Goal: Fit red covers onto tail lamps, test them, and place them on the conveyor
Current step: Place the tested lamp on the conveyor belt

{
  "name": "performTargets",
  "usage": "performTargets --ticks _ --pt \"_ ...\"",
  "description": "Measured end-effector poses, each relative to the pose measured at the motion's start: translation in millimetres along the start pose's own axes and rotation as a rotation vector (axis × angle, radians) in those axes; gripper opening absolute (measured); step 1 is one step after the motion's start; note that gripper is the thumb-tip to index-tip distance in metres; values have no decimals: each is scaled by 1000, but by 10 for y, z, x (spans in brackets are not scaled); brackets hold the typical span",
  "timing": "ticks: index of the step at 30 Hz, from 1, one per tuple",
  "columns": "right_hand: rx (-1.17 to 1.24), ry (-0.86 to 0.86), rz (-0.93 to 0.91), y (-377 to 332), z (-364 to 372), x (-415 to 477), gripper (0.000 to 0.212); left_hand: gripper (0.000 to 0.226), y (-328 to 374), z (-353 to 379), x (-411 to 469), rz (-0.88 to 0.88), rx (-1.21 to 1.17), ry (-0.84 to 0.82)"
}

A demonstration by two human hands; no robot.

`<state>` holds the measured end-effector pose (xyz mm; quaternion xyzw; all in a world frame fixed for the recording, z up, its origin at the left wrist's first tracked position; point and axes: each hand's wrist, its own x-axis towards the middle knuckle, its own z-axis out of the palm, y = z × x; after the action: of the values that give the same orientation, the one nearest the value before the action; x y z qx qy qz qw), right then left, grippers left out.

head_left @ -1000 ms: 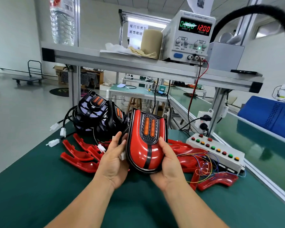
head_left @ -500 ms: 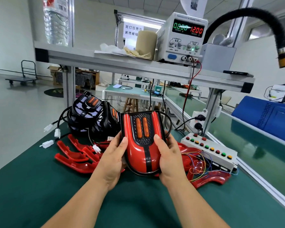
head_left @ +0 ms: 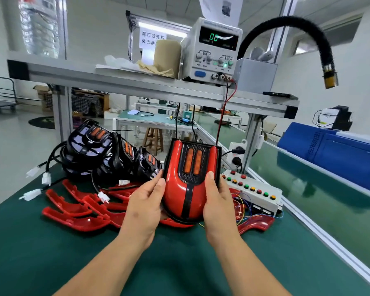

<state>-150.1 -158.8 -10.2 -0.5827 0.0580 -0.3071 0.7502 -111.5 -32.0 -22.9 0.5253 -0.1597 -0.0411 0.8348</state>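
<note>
Both hands, left hand and right hand, clasp the covered tail lamp upright above the tabletop, its long axis pointing away, conveyor lying nearer the right hand.

Left hand, right hand: curled grip.

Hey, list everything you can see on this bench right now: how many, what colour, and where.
Covered tail lamp: one, red and black, between both hands.
Bare tail lamps: three, black, rear left of mat.
Loose covers: several, red, on mat left and right of lamp.
Button box: one, white, right of held lamp.
Power supply: one, white, on shelf.
Paper roll: one, tan, left of supply.
Conveyor: one, green, far right.
Left hand: grips lamp's left edge.
Right hand: grips lamp's right edge.
</note>
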Motion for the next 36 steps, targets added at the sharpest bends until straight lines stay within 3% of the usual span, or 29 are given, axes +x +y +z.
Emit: performTargets --ticks 3,6,13,16,20,24,28,36 --pt "-50 101 -22 -11 -66 -27 23 32 -55 102 2 28 37 56" --pt "-57 208 40 -46 -188 -23 40 35 -89 236 -21 22 42 20" --pt "-24 492 -26 -323 -612 -52 34 37 -247 671 -24 -40 169 -251" --pt "-77 567 -68 -411 -853 -85 33 32 -323 922 -89 -38 166 -288" --pt "-104 692 -101 -571 -1286 -185 41 49 -419 1390 -239 -96 136 -343" --pt "-114 813 -126 -798 -1760 -397 41 30 -580 1862 -442 -175 78 -465" --pt "-146 923 -148 -1022 -2178 -631 43 31 -715 2319 -724 -259 51 -568" --pt "-100 976 57 -1407 -2672 -372 31 34 -829 2890 -685 -352 13 -642"
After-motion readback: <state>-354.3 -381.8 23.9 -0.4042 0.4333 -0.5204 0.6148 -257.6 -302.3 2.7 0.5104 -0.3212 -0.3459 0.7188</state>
